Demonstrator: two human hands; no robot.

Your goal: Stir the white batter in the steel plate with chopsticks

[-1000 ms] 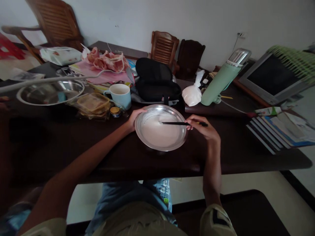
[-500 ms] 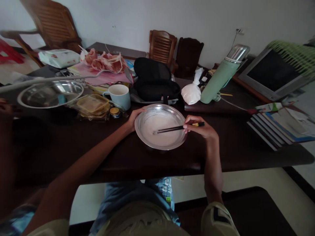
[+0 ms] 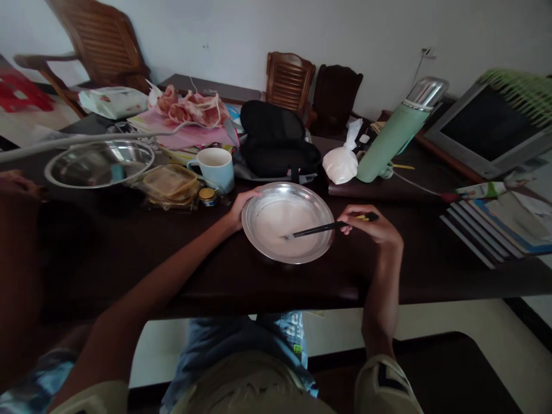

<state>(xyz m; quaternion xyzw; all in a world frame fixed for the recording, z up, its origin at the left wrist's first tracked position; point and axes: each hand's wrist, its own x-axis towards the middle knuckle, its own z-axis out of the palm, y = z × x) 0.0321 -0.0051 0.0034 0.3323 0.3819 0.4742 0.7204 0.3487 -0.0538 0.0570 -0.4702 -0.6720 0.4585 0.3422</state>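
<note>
A round metal basin [image 3: 254,244] rests on the dark table in front of me, with a pale, creamy mixture [image 3: 276,221] in it. My left hand [image 3: 245,206] is closed on the basin's left rim. Dark chopsticks [image 3: 317,229] are pinched in my right hand [image 3: 362,223], just outside the right rim. Their tips dip into the mixture near the middle. Beyond the basin, a tied plastic bag of white powder [image 3: 340,165] sits beside a green thermos [image 3: 390,138].
To the left are a light blue mug [image 3: 219,171], a small jar [image 3: 207,197], plastic containers [image 3: 170,183] and another metal basin [image 3: 56,179]. A black case [image 3: 278,152] lies behind. Books [image 3: 487,230] are stacked at right. Another person's hand [image 3: 17,187] shows at far left.
My right hand has moved right relative to the basin, drawing the chopstick tips slightly right and down through the mixture. The whole view has shifted a little; my left hand stays on the rim.
</note>
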